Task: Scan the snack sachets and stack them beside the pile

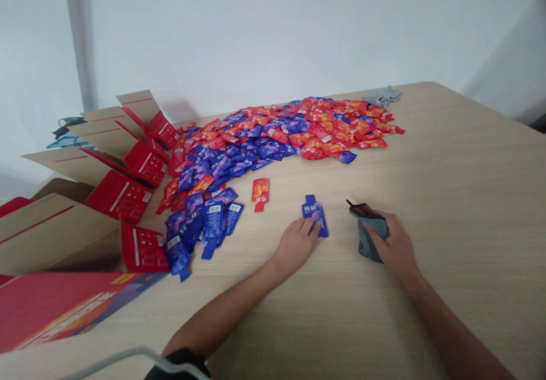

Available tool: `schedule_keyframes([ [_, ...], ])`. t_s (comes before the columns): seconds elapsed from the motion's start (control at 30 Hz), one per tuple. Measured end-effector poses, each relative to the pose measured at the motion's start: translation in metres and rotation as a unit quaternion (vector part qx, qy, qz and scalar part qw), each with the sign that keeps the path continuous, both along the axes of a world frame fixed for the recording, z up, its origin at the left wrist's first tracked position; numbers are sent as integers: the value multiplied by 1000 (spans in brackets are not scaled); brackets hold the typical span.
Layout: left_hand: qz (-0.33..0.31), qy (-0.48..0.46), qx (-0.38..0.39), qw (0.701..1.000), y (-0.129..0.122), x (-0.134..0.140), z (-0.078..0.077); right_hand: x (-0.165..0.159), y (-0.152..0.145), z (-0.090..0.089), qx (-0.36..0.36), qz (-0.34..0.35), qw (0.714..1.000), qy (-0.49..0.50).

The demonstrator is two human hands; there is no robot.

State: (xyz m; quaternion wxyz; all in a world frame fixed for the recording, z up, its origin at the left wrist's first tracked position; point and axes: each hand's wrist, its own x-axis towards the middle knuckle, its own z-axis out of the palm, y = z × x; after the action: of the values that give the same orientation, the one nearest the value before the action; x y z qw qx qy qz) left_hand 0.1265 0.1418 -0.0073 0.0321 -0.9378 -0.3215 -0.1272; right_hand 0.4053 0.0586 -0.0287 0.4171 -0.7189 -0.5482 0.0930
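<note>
My left hand [298, 242] rests at the lower end of a blue sachet [312, 209], its fingers closed over that end. The sachet lies on the table with its narrow neck pointing away from me. To the right, my right hand [394, 246] is wrapped round a bunched grey cloth [369, 235] with a dark upper edge. A thin dark tip sticks out from the cloth's top left. Left of the blue sachet, a single red-orange sachet [260, 193] lies flat, touched by neither hand.
A long heap of red and blue sachets [273, 135] stretches along the back of the table [464, 198]. Several blue sachets [212, 221] lie nearer on the left, beside open red cartons [143, 246]. Grey fabric [383, 96] lies at the back right. A pale cable [140, 350] crosses the lower left.
</note>
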Motion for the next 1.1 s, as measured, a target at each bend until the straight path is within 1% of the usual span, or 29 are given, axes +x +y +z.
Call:
schedule_keyframes([
  [0.1,-25,-4,-20,999,-83,-21,-1,0,-1,2,19,-3,1000,2],
  [0.17,-26,-5,-43,999,-129,-34,-2,0,-2,4,27,-6,1000,4],
  [0.2,-22,-5,-58,998,-148,-40,-3,0,-2,5,30,-7,1000,4],
  [0.27,-20,-11,-83,996,-178,-51,-2,0,-2,6,36,-10,999,2],
  [0.37,-44,-28,-98,994,-205,-63,3,0,-2,9,46,-11,999,-5],
  [0.47,-84,-44,-98,991,-218,-69,5,0,-2,10,47,-12,999,-10],
  [0.57,-111,-55,-98,987,-223,-72,2,0,-3,12,45,-17,999,-15],
  [0.63,-125,-59,-103,985,-225,-75,0,-1,-5,17,49,-16,998,-22],
  [0.7,-145,-52,-110,982,-225,-78,0,-3,-11,28,58,-17,998,-30],
  [0.77,-166,-38,-118,978,-225,-81,4,-10,-20,45,68,-17,997,-35],
  [0.83,-181,-23,-128,975,-225,-84,9,-23,-35,64,78,0,996,-34],
  [0.87,-185,-21,-131,974,-225,-85,12,-31,-45,72,76,24,996,-35],
  [0.9,-186,-21,-132,973,-225,-86,13,-41,-55,78,68,64,995,-40],
  [0.93,-187,-23,-131,973,-225,-86,14,-52,-67,82,53,119,990,-51],
  [0.97,-188,-26,-129,973,-226,-86,13,-64,-79,83,33,188,979,-68],
  [1.0,-187,-29,-130,973,-227,-86,11,-76,-91,82,9,266,959,-94],
  [1.03,-183,-32,-132,974,-229,-86,9,-87,-102,78,-12,343,931,-125],
  [1.07,-176,-34,-136,974,-230,-86,6,-96,-112,72,-28,408,899,-157],
  [1.1,-167,-37,-141,975,-232,-85,3,-104,-118,65,-41,455,870,-185],
])
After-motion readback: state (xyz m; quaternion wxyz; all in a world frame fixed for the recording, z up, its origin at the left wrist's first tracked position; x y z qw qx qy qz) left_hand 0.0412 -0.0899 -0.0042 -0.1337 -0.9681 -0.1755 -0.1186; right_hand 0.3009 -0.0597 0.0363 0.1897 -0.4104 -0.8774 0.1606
